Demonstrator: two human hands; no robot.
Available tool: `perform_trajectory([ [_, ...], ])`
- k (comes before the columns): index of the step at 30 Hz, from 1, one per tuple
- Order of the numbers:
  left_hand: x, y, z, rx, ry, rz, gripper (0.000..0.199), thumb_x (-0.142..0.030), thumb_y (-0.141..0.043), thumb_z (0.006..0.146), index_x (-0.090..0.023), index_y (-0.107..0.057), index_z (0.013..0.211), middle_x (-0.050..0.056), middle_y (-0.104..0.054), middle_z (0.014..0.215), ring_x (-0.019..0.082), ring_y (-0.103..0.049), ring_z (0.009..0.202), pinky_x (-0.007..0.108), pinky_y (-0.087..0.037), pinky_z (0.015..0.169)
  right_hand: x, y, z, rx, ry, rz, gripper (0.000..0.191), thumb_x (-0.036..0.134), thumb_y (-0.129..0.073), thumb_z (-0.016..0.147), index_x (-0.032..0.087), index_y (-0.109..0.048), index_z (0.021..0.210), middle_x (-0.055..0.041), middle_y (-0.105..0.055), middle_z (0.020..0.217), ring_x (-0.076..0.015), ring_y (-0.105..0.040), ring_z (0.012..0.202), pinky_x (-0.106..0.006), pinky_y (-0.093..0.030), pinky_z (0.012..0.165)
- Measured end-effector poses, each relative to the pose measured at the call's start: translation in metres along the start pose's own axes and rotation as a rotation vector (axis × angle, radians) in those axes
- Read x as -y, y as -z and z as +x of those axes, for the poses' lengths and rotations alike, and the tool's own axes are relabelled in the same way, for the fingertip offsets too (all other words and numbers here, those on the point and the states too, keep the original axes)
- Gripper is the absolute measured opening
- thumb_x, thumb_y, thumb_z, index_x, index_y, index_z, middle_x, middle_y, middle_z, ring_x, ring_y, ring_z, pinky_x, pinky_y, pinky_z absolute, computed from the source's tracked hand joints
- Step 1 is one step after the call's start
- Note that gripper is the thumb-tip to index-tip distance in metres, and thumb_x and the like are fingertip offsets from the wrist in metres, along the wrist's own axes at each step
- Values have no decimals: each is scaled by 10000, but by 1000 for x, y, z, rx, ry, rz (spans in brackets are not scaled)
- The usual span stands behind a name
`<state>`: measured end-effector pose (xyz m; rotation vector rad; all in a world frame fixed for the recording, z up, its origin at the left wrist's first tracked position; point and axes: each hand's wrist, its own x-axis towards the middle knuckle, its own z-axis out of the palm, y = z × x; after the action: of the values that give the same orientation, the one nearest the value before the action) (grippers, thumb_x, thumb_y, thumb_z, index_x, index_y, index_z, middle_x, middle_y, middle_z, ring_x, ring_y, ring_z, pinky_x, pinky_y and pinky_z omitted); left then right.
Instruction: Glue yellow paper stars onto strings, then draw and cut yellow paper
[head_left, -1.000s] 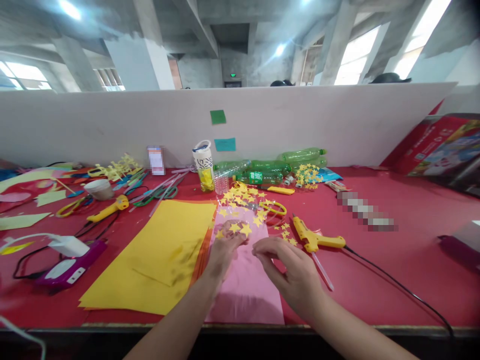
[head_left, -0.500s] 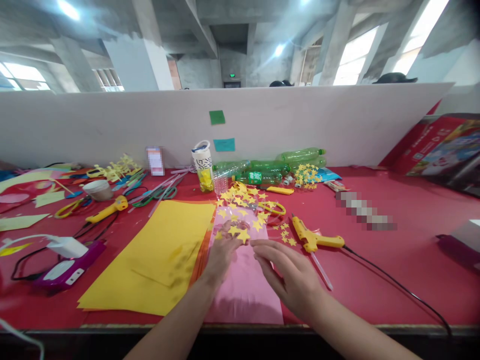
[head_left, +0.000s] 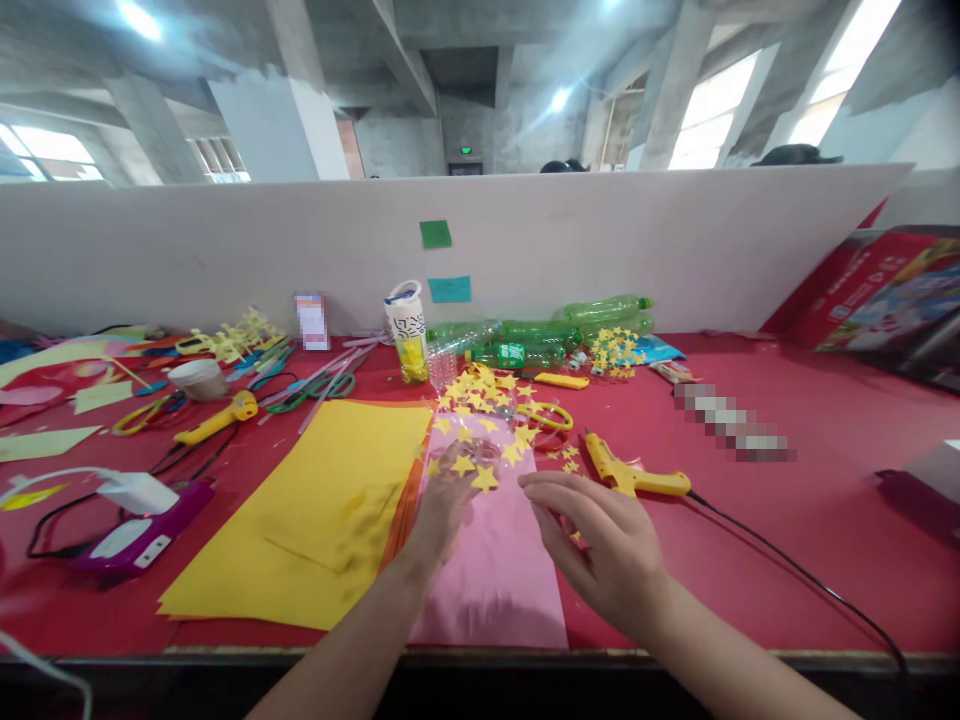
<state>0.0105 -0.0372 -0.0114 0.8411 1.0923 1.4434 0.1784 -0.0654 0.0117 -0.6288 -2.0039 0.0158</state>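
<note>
My left hand (head_left: 444, 508) is closed on a clear plastic piece (head_left: 487, 452), held over a pink sheet (head_left: 499, 580). Several yellow stars (head_left: 485, 479) are attached around the clear piece, some close to my left fingertips. My right hand (head_left: 592, 530) is just right of the stars, its fingers bent and apart, touching nothing that I can see. More yellow stars (head_left: 480, 390) lie or hang behind, in front of the green bottles. A yellow glue gun (head_left: 634, 478) rests on the red table right of my right hand.
Yellow sheets (head_left: 300, 510) lie at the left, beside a purple power strip (head_left: 142, 535). Green bottles (head_left: 532, 340) and a white cup (head_left: 407, 325) stand or lie near the partition (head_left: 600, 240). A second yellow glue gun (head_left: 217, 420) and green scissors (head_left: 315, 390) are farther left.
My right hand has moved right, away from the stars and my left hand. The front star has tilted and shifted slightly lower. My left hand keeps its hold.
</note>
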Motion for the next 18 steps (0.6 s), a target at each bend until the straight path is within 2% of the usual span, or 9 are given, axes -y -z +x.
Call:
perform_trajectory([
  [5,5,3,1,88,-5,27,161,-234,-739,613,-167,-662,738,31,-677,731,153,-596,673,278,-471,700,2,-2,3,-8,-34,-49,193,69,-521,858,174,-605,996,-59,-663,809,-142,-629,689,-244,-505,590],
  [10,20,7,5,175,-24,4,224,-273,-728,692,-153,-649,865,21,-654,752,140,-591,695,277,-466,711,5,-6,4,93,-60,-171,182,151,-509,891,160,-616,1037,-50,-636,756,-144,-599,607,-247,-458,539],
  [14,30,7,8,162,0,-54,238,-283,-749,688,-147,-626,840,19,-640,760,127,-587,687,268,-469,704,2,-10,3,109,-117,-189,141,168,-507,896,174,-625,974,-52,-640,784,-156,-625,670,-245,-459,579],
  [18,29,2,2,213,25,-148,243,-221,-741,697,-171,-625,905,0,-632,769,109,-582,695,248,-467,723,-3,-13,4,63,-191,-140,113,182,-530,888,173,-616,961,-47,-631,818,-152,-617,704,-240,-455,598],
])
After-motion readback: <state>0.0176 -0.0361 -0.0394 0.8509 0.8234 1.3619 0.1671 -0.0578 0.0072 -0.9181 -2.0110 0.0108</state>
